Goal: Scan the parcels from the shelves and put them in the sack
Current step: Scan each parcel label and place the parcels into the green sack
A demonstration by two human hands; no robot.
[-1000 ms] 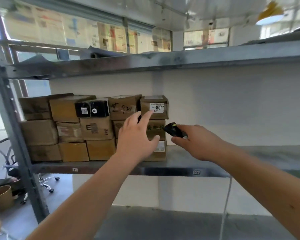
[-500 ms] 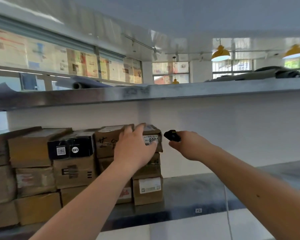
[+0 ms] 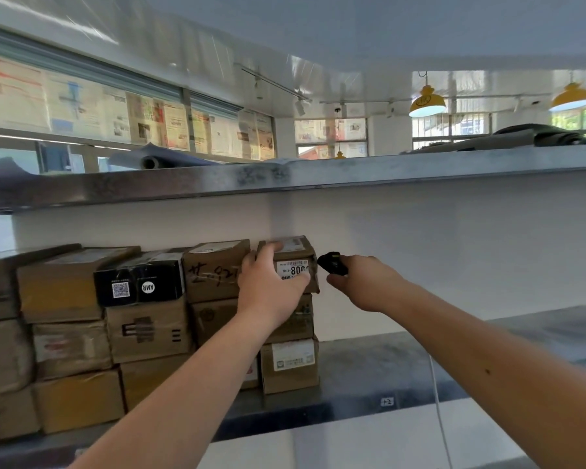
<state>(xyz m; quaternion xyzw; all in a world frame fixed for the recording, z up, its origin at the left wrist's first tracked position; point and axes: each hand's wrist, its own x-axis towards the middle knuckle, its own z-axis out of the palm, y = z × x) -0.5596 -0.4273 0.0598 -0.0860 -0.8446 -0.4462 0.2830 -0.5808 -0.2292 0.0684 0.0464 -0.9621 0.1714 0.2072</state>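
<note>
While both arms reached in from the bottom of the frame, the metal shelf (image 3: 369, 374) ran across the lower half, its front edge carrying a small tag (image 3: 387, 401) at lower centre-right. An upper shelf (image 3: 420, 170) crossed the middle of the frame, with dark rolled sheets (image 3: 156, 159) lying on top at left. Behind it, newspapers (image 3: 142, 120) covered the windows in the upper left, and two yellow lamps (image 3: 427, 103) hung in the upper right.

Cardboard boxes (image 3: 65, 333) filled the left part of the lower shelf, stacked three high. A black box (image 3: 141, 282) with a QR label sat on the top row, left of centre. Right of it stood a brown box with handwriting (image 3: 214, 272).

The parcel (image 3: 293, 258) sat at the right end of the top row, just left of frame centre, resting on the box beneath it; its white label (image 3: 293, 268) showed large digits, partly covered. The left hand (image 3: 269, 292) grasped this parcel, fingers curled over its top left edge and thumb pressed across the front at the label's lower corner. The right hand (image 3: 369, 282), just right of the parcel, was wrapped round a small black scanner (image 3: 332, 264), whose head pointed left at the parcel's right side, close to it; whether they touched could not be told. A thin white cord (image 3: 437, 401) hung down below the right forearm, in front of the shelf's edge.
</note>
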